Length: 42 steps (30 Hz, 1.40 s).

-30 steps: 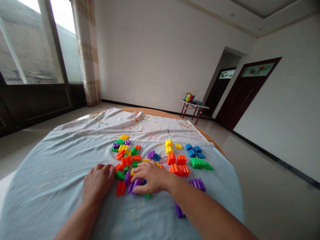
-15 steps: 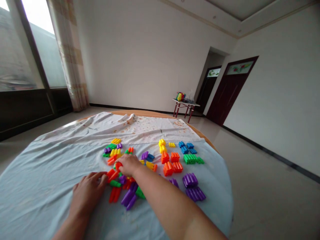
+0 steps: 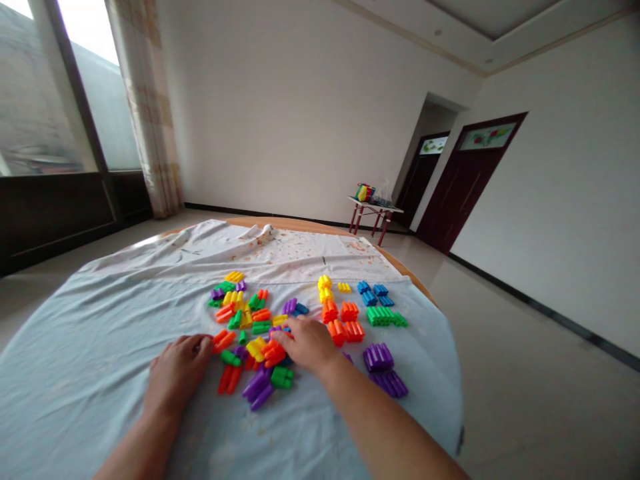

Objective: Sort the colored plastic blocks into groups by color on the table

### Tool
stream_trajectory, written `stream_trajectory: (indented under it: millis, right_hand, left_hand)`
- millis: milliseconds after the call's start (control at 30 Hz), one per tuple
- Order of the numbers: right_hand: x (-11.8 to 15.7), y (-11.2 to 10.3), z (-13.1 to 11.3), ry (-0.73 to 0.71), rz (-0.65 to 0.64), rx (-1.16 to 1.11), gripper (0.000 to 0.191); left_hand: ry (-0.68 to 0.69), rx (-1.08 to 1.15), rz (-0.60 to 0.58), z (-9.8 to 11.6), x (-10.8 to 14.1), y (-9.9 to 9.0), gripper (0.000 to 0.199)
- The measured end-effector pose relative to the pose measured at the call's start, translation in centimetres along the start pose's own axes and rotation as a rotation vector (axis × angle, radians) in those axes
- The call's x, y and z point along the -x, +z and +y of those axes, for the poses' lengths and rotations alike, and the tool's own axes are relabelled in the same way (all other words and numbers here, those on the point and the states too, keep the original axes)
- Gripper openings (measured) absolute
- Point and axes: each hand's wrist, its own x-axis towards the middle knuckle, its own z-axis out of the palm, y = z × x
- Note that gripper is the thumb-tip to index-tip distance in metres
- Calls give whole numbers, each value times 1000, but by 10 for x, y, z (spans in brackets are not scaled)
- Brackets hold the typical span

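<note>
Ribbed plastic building blocks in orange, yellow, green, purple and blue lie in a loose pile on the cloth-covered table. My left hand point(image 3: 181, 367) rests on the cloth at the pile's left side, fingers curled, with its fingertips closed at the end of an orange block point(image 3: 223, 341). My right hand point(image 3: 307, 343) reaches over the right part of the pile. Its fingers are bent together at another orange block point(image 3: 274, 353), and some fingertips are hidden. Close by lie a yellow block point(image 3: 256, 349), a green block point(image 3: 283, 378) and purple blocks point(image 3: 258, 388).
Right of the pile stand groups sorted by colour: yellow blocks point(image 3: 325, 287), orange blocks point(image 3: 346, 331), blue blocks point(image 3: 375, 293), green blocks point(image 3: 385, 317) and purple blocks point(image 3: 383, 367). The light blue cloth point(image 3: 100, 360) is wrinkled. A small side table point(image 3: 375, 203) stands by the far wall.
My right hand has moved right from the pile's middle, uncovering yellow, green and orange blocks there. My left hand has stayed by the same orange block. The view has shifted slightly.
</note>
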Motion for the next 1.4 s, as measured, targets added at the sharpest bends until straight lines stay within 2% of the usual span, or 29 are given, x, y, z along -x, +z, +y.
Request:
stream_trajectory:
  millis: [100,200,300,367,467,633,700,800,967,1233,1400]
  right_hand:
    - [0,-4,6,-142,53,-72,33]
    - [0,0,10,-256,-27,-122,41]
    - [2,4,10,-272,-65,-140,41]
    - [5,3,10,-254,-39,-169,38]
    - [10,-10,21,-165,45,-217,32]
    - [7,-45,71,54,223,-148,24]
    - [0,-53,90,112,233,-51,24]
    - [-11,-54,107,146,190,78,23]
    - [-21,-41,107,142,137,199,21]
    - [-19,-33,104,154,62,273,24]
    - [-14,-41,100,117,123,219,22]
  left_hand:
    - [-20,-2,-6,-1,0,0,47]
    - [-34,8,-16,-2,-1,0,49]
    - [-45,36,-20,-3,-3,0,50]
    - [-61,53,-25,-5,-4,0,48]
    - [-77,63,-24,-7,-5,1,46]
    - [-82,53,-29,-5,-7,1,45]
    - [-84,47,-40,-5,-8,2,46]
    - [-90,22,-38,-6,-9,3,45]
    - [-77,21,-18,-12,-11,7,44]
    - [-85,57,-41,-11,-11,6,45]
    - [-87,63,-40,-10,-10,6,48]
